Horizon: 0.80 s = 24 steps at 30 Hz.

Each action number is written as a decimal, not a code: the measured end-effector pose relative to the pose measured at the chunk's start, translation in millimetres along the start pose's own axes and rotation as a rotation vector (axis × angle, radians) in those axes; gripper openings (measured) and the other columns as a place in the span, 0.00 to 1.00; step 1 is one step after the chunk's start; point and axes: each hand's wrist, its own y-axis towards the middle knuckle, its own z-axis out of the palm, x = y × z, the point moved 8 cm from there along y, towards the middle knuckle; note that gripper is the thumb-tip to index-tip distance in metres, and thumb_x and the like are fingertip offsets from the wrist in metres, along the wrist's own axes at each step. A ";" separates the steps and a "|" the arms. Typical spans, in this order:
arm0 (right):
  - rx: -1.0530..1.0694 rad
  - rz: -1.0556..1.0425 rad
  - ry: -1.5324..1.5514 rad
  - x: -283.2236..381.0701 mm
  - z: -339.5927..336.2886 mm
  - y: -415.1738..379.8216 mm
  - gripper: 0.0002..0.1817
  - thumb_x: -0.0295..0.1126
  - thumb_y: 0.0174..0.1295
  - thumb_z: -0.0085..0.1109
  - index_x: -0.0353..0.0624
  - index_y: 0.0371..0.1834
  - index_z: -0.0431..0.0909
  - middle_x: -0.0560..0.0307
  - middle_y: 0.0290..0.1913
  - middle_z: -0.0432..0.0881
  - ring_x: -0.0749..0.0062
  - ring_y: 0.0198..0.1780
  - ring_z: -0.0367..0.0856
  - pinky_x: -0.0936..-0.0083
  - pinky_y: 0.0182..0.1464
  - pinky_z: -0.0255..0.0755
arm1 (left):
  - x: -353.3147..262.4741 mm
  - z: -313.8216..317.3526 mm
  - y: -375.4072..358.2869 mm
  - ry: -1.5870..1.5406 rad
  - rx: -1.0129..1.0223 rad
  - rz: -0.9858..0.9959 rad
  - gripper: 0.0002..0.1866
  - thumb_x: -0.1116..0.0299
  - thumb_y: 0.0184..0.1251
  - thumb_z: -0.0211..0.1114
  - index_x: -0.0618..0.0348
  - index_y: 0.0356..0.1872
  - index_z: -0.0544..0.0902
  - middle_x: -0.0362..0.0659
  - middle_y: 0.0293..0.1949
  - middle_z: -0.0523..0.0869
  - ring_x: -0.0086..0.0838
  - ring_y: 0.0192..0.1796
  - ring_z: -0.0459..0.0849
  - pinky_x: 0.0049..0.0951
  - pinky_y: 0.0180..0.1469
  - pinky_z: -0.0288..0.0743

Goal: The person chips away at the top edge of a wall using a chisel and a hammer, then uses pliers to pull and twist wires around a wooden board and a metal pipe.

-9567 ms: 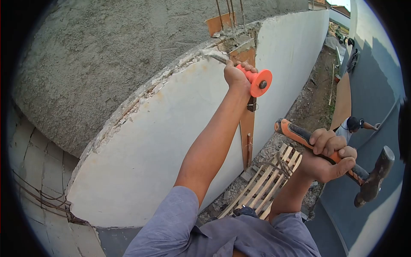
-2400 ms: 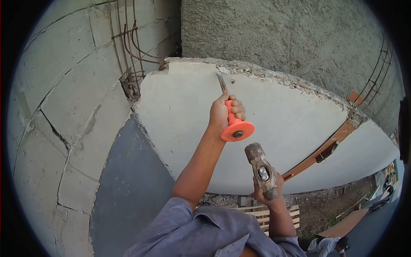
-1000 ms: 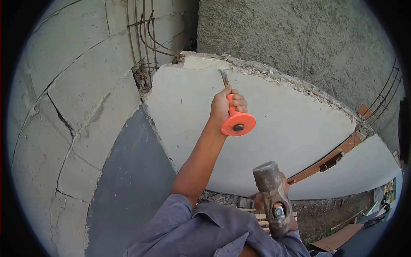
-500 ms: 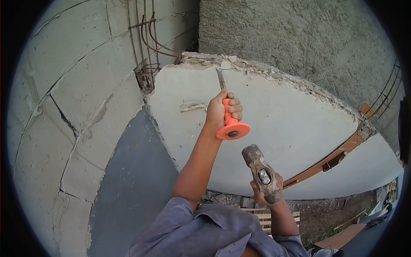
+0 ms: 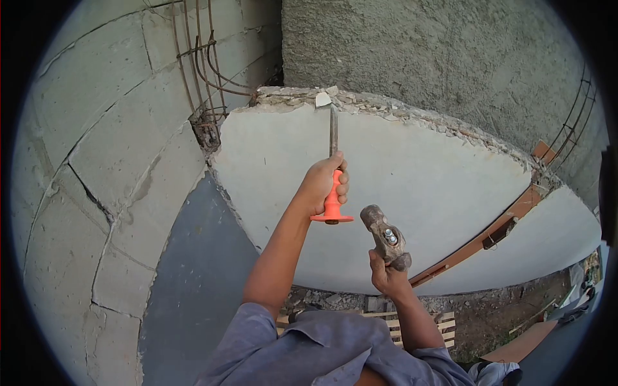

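My left hand (image 5: 326,184) is wrapped round the orange guarded grip of a cold chisel (image 5: 333,132). The chisel points up the white wall face (image 5: 277,161), its tip at the broken top edge (image 5: 386,106), close to a loose pale chip (image 5: 323,99). Lower and to the right, my right hand (image 5: 387,276) is closed on a sledgehammer (image 5: 384,237). The hammer's worn steel head, with shiny bolts in its eye, is held below the chisel's orange guard, apart from it. Most of the hammer's handle is hidden by its head and my hand.
Rusty rebar (image 5: 205,58) sticks up at the left by a grey block wall (image 5: 109,161). Rough plaster (image 5: 412,51) rises behind the broken edge. A brown frame strip (image 5: 483,241) crosses the wall at right. Wooden pallet slats (image 5: 444,327) and rubble lie far below.
The chisel has turned more upright, and my left hand is lower in view. A pale fragment that lay against the wall face is gone. The hammer has shifted slightly up and left.
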 end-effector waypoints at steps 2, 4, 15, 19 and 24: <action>-0.075 0.003 0.048 -7.7 -11.1 -8.9 0.09 0.30 0.67 0.59 0.36 0.32 0.77 0.60 0.19 0.76 0.81 0.21 0.73 0.79 0.26 0.68 | 7.4 10.4 -11.0 0.160 0.082 -0.007 0.17 0.51 0.78 0.51 0.54 0.36 0.71 0.35 0.22 0.71 0.20 0.16 0.68 0.25 0.18 0.67; -0.119 0.041 0.044 -18.3 -24.7 -16.1 0.08 0.30 0.66 0.60 0.36 0.33 0.77 0.60 0.19 0.75 0.82 0.21 0.72 0.79 0.25 0.67 | 2.7 18.2 -18.3 0.222 0.024 0.072 0.17 0.51 0.78 0.51 0.54 0.37 0.71 0.35 0.21 0.71 0.19 0.16 0.68 0.26 0.18 0.67; -0.278 0.500 -0.133 -139.1 -58.3 -117.8 0.18 0.39 0.69 0.59 0.34 0.28 0.71 0.56 0.17 0.69 0.75 0.21 0.63 0.69 0.24 0.62 | -17.0 48.0 31.1 0.395 0.124 -0.038 0.19 0.51 0.79 0.49 0.58 0.42 0.72 0.35 0.22 0.71 0.20 0.18 0.68 0.25 0.19 0.67; -0.245 0.690 -0.233 -189.5 -60.8 -184.9 0.21 0.41 0.69 0.59 0.33 0.26 0.70 0.51 0.18 0.72 0.70 0.22 0.67 0.65 0.27 0.64 | -63.0 13.4 42.1 0.143 -0.082 0.136 0.18 0.50 0.80 0.48 0.56 0.42 0.72 0.34 0.21 0.71 0.18 0.17 0.68 0.23 0.17 0.66; -0.308 1.047 -0.286 -292.8 -52.5 -340.1 0.25 0.46 0.66 0.59 0.32 0.24 0.72 0.43 0.20 0.75 0.52 0.24 0.75 0.56 0.31 0.67 | -47.3 4.2 77.0 0.105 -0.035 -0.159 0.17 0.49 0.79 0.50 0.54 0.41 0.73 0.31 0.20 0.70 0.13 0.16 0.66 0.19 0.15 0.62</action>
